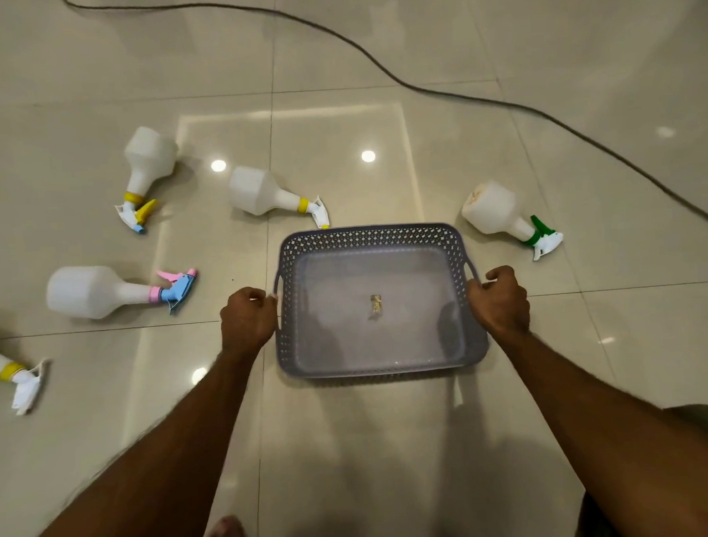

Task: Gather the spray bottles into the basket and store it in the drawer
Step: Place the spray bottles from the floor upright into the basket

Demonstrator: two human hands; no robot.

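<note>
5 spray bottles lay on their sides on the tiled floor (392, 449), none in the grey perforated basket (369, 237) at centre. Left hand (247, 317) and right hand (501, 298) clenched its side handles, probably to position it among them.

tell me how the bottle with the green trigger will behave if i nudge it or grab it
The green-trigger spray bottle lies on its side on glossy tile, so a nudge would probably slide or pivot it. It looks like thin white plastic, likely light. The trigger should stop a full roll.
</note>
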